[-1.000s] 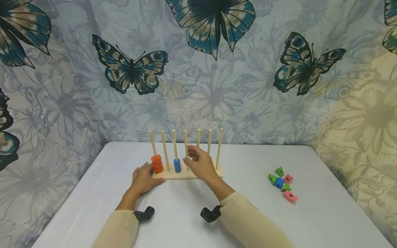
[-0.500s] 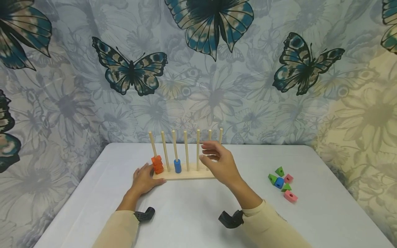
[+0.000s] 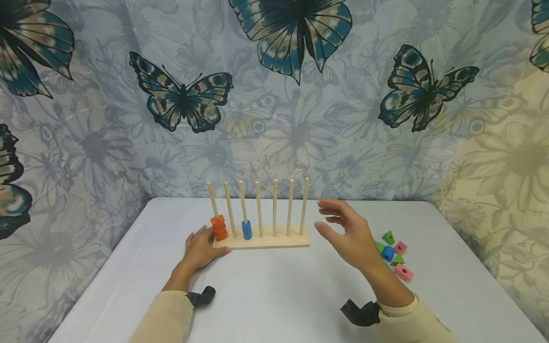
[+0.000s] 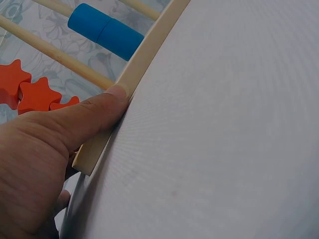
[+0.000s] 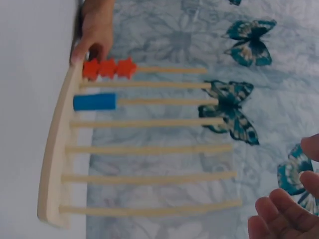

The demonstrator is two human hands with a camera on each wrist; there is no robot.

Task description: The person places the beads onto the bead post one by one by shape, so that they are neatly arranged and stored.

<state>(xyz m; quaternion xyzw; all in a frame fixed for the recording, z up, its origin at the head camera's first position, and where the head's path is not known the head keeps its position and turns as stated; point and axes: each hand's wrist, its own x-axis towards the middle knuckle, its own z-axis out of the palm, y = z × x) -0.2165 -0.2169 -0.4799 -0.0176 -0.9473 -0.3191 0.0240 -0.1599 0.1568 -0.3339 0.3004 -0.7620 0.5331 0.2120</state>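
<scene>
A person's left hand grips the left end of a wooden rack on a white table, thumb on the base's front edge and fingers around the end. The right hand, empty, hangs in the air just beyond the rack's right end, fingers loosely curved and thumb apart. Of seven upright pegs, the leftmost, beside the left hand, bears three orange stars; the third bears two blue cylinders. Near the right hand, on its far side from the rack, lie green triangles, one partly hidden, pink blocks and a blue block. A butterfly-print wall rises behind.
</scene>
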